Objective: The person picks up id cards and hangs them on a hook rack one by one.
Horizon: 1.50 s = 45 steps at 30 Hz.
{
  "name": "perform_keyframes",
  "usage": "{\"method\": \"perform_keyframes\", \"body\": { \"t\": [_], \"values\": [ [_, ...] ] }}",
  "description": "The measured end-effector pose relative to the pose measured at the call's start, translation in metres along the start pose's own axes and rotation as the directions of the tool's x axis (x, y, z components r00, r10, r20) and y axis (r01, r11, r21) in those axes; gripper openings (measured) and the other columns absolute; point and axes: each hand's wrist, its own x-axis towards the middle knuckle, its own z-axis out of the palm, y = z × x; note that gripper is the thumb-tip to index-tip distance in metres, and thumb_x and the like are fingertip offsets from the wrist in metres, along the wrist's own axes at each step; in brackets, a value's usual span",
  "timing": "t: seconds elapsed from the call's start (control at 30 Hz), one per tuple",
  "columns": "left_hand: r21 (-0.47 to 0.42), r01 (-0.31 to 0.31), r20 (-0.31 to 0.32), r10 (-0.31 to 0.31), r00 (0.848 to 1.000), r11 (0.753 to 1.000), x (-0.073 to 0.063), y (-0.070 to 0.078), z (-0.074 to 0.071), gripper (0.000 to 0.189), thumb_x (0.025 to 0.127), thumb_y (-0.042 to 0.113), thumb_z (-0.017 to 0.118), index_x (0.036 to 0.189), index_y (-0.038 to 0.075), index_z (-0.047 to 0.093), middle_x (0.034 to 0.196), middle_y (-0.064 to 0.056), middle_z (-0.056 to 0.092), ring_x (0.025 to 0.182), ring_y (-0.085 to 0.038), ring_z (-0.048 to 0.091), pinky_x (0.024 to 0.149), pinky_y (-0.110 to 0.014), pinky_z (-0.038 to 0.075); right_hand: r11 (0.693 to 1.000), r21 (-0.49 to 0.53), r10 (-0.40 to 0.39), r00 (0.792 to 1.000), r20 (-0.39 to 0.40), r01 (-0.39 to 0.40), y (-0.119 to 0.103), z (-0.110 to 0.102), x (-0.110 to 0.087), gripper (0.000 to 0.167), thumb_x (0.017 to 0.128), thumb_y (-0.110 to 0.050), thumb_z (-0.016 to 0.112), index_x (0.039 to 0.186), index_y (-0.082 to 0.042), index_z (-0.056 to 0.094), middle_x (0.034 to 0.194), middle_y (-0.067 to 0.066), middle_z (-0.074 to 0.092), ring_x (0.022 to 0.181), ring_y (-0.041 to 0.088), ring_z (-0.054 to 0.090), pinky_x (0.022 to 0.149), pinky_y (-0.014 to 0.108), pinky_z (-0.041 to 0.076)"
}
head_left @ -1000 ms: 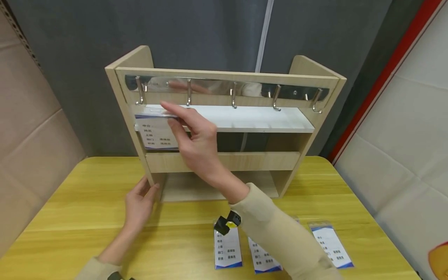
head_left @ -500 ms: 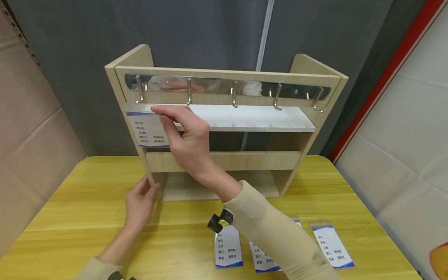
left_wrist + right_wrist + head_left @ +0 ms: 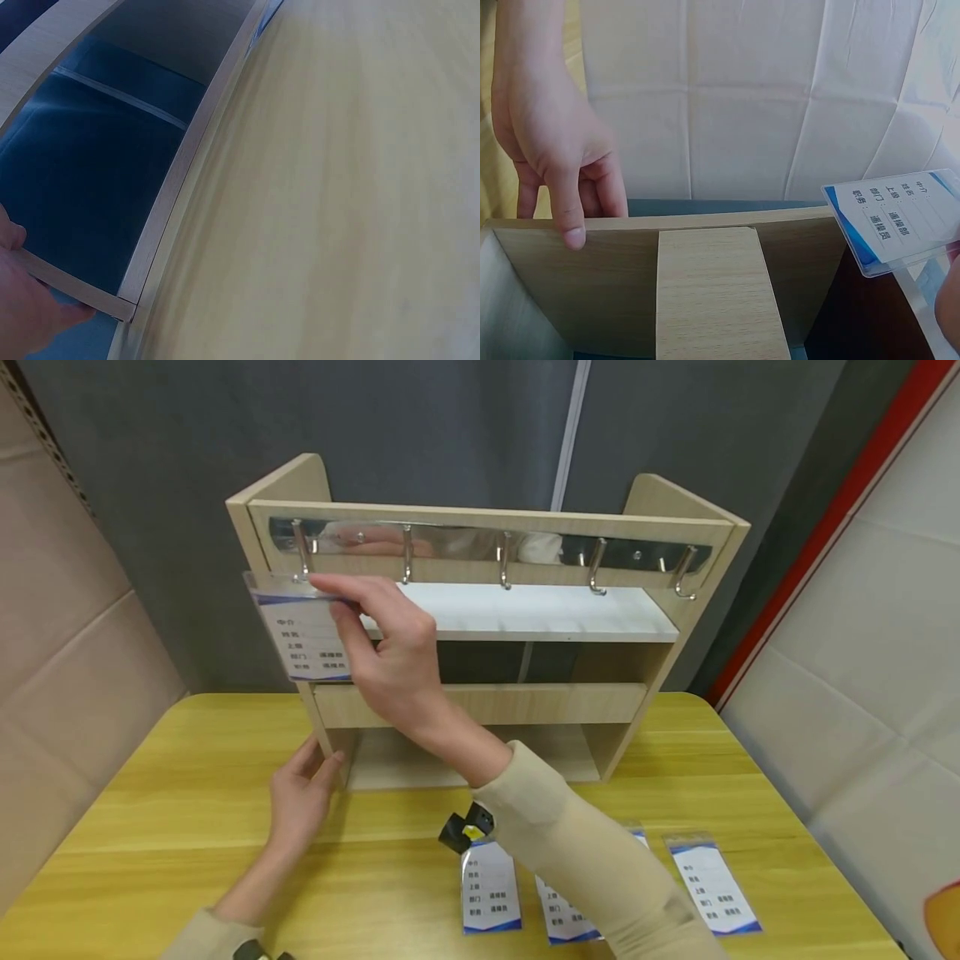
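My right hand (image 3: 397, 652) pinches the top edge of a clear-sleeved name badge (image 3: 309, 639), white with blue bands and printed lines. The badge's top overlaps the tip of the leftmost metal hook (image 3: 302, 550) in the head view; its lower part hangs in front of the wooden shelf unit's left side. In the right wrist view the same badge (image 3: 896, 214) juts out at a tilt from my fingers. My left hand (image 3: 300, 789) grips the unit's left side panel (image 3: 321, 735) near the bottom, thumb inside and fingers outside, as the right wrist view also shows.
A polished hook strip (image 3: 457, 552) with several hooks runs along the top of the unit. On the yellow wood-grain table (image 3: 135, 827) lie more badges, one at the middle (image 3: 491, 893), one partly under my right sleeve (image 3: 592, 852), one at the right (image 3: 714, 889).
My right hand has carried the badge leftward, then slightly nearer the leftmost hook, its top now overlapping the hook tip. The left hand keeps its hold on the side panel.
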Motion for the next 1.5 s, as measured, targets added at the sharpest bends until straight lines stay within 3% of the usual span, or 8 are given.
{"method": "perform_keyframes", "body": {
  "t": [0.2, 0.4, 0.67, 0.87, 1.5],
  "values": [
    [-0.009, -0.002, -0.003, 0.001, 1.0, 1.0, 0.0, 0.0, -0.001, 0.047, 0.1, -0.001, 0.063, 0.146, 0.003, 0.055, 0.139, -0.02, 0.06, 0.125, -0.035, 0.059, 0.084, -0.009, 0.053, 0.998, -0.048, -0.034, 0.999, 0.023, 0.035, -0.001, 0.001, 0.002, 0.022, 0.1, 0.007, 0.058, 0.116, 0.01, 0.071, 0.112, 0.017, 0.074, 0.106, 0.015, 0.066, 0.091, 0.017, 0.053],
    [-0.036, -0.006, -0.011, 0.006, 1.0, 0.999, -0.001, 0.001, 0.001, 0.047, 0.1, -0.002, 0.063, 0.145, 0.002, 0.056, 0.139, -0.022, 0.059, 0.126, -0.036, 0.059, 0.086, -0.01, 0.053, 0.997, -0.064, -0.032, 0.999, 0.033, 0.034, -0.001, 0.002, 0.002, 0.023, 0.1, 0.007, 0.058, 0.119, 0.01, 0.071, 0.112, 0.018, 0.072, 0.105, 0.015, 0.066, 0.089, 0.015, 0.053],
    [-0.038, 0.001, -0.008, -0.001, 1.0, 0.999, -0.001, 0.004, 0.002, 0.047, 0.099, -0.004, 0.062, 0.146, 0.001, 0.055, 0.14, -0.022, 0.058, 0.126, -0.036, 0.058, 0.087, -0.012, 0.054, 0.998, -0.056, 0.018, 1.0, 0.015, -0.017, -0.007, 0.003, 0.002, 0.024, 0.1, 0.007, 0.058, 0.12, 0.01, 0.07, 0.112, 0.018, 0.072, 0.102, 0.015, 0.066, 0.082, 0.015, 0.053],
    [0.013, 0.006, -0.008, -0.006, 1.0, 1.0, -0.001, 0.004, 0.0, 0.047, 0.1, -0.001, 0.062, 0.147, 0.004, 0.055, 0.141, -0.02, 0.059, 0.127, -0.036, 0.058, 0.087, -0.008, 0.052, 0.996, -0.05, 0.074, 0.997, 0.022, -0.072, -0.012, 0.005, 0.002, 0.027, 0.101, 0.006, 0.055, 0.123, 0.009, 0.069, 0.112, 0.017, 0.07, 0.099, 0.016, 0.065, 0.077, 0.014, 0.052],
    [0.013, 0.009, -0.02, -0.009, 1.0, 1.0, -0.003, 0.004, 0.0, 0.046, 0.1, -0.002, 0.062, 0.145, 0.002, 0.056, 0.136, -0.021, 0.061, 0.124, -0.035, 0.059, 0.084, -0.008, 0.053, 0.991, -0.087, 0.101, 0.995, 0.024, -0.099, -0.018, 0.008, 0.001, 0.029, 0.102, 0.007, 0.051, 0.126, 0.008, 0.068, 0.111, 0.017, 0.067, 0.092, 0.017, 0.062, 0.069, 0.011, 0.048]
  ]
}}
